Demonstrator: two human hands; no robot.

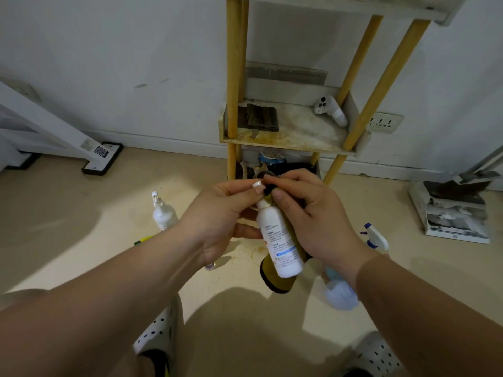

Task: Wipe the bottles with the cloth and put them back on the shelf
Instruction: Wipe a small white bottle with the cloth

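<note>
– Clogs [158, 336] and forearms sit closest, then both hands mid-frame. What do we log?
– We log the left hand [226, 213] curled round the white bottle [281, 240], thumb up by its neck. We log the right hand [313, 216] wrapped on the dark bottle [275, 281] behind it, thumb and forefinger pinching its dark top. Both bottles are off the floor, touching each other, in front of the shelf [285, 144].
– Handling?
– We judge the white one light plastic, smooth, a bit slippery: grip the body, not the cap. We think the dark one is glass, so heavier and breakable: take it low round the barrel.
– Contents?
– Both are opaque, so we cannot tell the fill. We see no sure cloth in either hand.
– Other containers?
– We have a spray bottle [163, 213] on the floor left and a trigger sprayer [377, 238] right, its body blurred. We note a white controller [330, 110] and a dark folded thing [258, 118] on the middle tier. We cannot sort the bottom-tier clutter.
</note>
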